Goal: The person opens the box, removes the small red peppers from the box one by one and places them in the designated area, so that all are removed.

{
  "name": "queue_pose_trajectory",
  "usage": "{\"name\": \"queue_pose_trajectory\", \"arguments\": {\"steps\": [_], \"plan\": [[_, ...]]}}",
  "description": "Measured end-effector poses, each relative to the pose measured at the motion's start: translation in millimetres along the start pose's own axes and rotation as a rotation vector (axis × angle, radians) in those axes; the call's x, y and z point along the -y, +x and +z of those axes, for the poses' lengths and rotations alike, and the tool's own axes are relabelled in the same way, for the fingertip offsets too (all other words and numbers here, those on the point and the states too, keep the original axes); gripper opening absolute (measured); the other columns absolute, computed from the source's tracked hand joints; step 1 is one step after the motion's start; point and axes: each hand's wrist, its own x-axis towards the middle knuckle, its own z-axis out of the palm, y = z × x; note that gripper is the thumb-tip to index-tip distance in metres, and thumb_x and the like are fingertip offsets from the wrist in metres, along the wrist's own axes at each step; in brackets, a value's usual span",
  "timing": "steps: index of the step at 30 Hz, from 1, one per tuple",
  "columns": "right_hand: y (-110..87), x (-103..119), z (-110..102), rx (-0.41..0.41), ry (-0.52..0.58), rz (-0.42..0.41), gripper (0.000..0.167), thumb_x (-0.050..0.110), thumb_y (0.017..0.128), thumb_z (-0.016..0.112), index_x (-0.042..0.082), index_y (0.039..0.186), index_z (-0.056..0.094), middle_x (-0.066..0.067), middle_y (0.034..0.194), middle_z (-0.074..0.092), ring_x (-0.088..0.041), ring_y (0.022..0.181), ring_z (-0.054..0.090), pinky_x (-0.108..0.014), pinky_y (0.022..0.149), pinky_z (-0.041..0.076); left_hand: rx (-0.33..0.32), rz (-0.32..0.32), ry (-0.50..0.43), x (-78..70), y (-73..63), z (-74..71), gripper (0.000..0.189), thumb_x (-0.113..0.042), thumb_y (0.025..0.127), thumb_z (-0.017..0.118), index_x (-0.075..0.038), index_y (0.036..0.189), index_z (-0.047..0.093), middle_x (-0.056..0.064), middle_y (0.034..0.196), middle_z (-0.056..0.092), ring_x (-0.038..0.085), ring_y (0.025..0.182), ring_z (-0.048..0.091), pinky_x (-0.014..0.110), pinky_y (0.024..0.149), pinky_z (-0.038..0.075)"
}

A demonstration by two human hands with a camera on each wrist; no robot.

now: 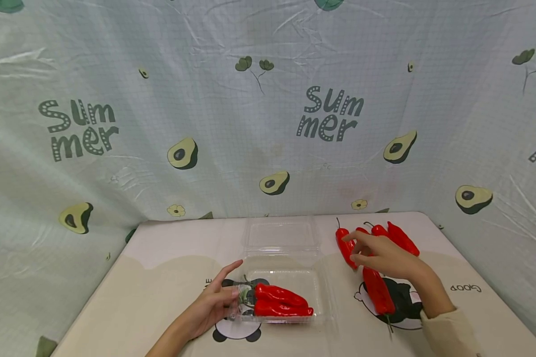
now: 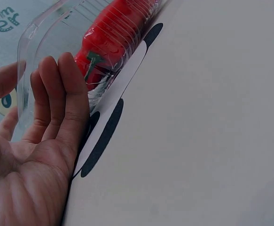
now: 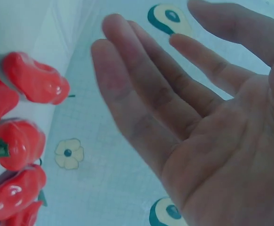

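A clear plastic clamshell box (image 1: 320,292) sits with its lid (image 1: 282,236) folded back. Red peppers (image 1: 279,296) lie side by side in its tray, green stems toward the left. My left hand (image 1: 212,303) rests at the tray's left end, its fairly straight fingers (image 2: 73,94) against the clear wall. Over on the right, my right hand (image 1: 386,255) hovers above loose red peppers, fingers loosely bent and holding nothing. One pepper (image 1: 345,244) lies just left of its fingertips, and another pepper (image 1: 377,292) lies below the hand, stem toward me.
More red peppers (image 1: 402,239) lie at the back right of the table (image 1: 161,277), partly hidden by the right hand. A printed curtain (image 1: 223,109) rises behind the table and along its sides.
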Motion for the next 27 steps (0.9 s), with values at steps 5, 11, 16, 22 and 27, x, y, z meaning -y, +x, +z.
{"name": "queue_pose_trajectory", "arguments": {"steps": [5,11,16,22,27], "plan": [[4.8,4.8,5.5,-0.031,0.010,-0.059,0.045,0.024,0.098,0.069,0.013,0.140,0.056,-0.001,0.101,0.072,-0.015,0.092,0.066,-0.026,0.074,0.056,-0.001,0.000,0.001,0.2,-0.2,0.1,0.074,-0.009,0.106,0.050,-0.035,0.164,0.012,-0.003,0.093,0.052,0.009,0.083,0.055,0.025,0.077,0.050],[9.4,10.7,14.6,-0.017,0.080,-0.131,0.042,0.023,0.100,0.067,0.013,0.139,0.055,-0.003,0.105,0.071,-0.012,0.083,0.065,-0.027,0.068,0.057,-0.009,-0.003,0.005,0.0,-0.5,0.3,0.073,-0.009,0.106,0.049,-0.035,0.164,0.013,-0.002,0.094,0.051,0.010,0.083,0.054,0.025,0.078,0.050],[12.4,16.2,20.9,-0.018,0.103,-0.178,0.041,0.020,0.101,0.066,0.012,0.139,0.055,-0.001,0.108,0.071,-0.008,0.090,0.067,-0.026,0.074,0.058,-0.008,-0.007,0.004,-0.6,-0.2,0.4,0.073,-0.010,0.106,0.049,-0.035,0.164,0.013,-0.002,0.093,0.052,0.010,0.082,0.055,0.026,0.079,0.050],[15.1,24.7,30.4,-0.025,0.117,-0.180,0.039,0.022,0.100,0.067,0.015,0.138,0.058,0.000,0.110,0.072,-0.012,0.096,0.070,-0.024,0.080,0.058,0.002,-0.005,0.000,-1.2,-0.1,0.7,0.073,-0.010,0.106,0.049,-0.035,0.164,0.012,-0.003,0.092,0.053,0.011,0.081,0.056,0.026,0.079,0.051],[19.8,32.5,39.4,-0.009,0.103,-0.179,0.039,0.024,0.099,0.069,0.018,0.136,0.059,0.001,0.113,0.072,-0.012,0.100,0.069,-0.021,0.084,0.057,0.005,-0.005,-0.002,-1.2,-0.2,0.5,0.073,-0.009,0.106,0.048,-0.035,0.164,0.012,-0.003,0.091,0.054,0.011,0.081,0.056,0.026,0.079,0.051]]}}
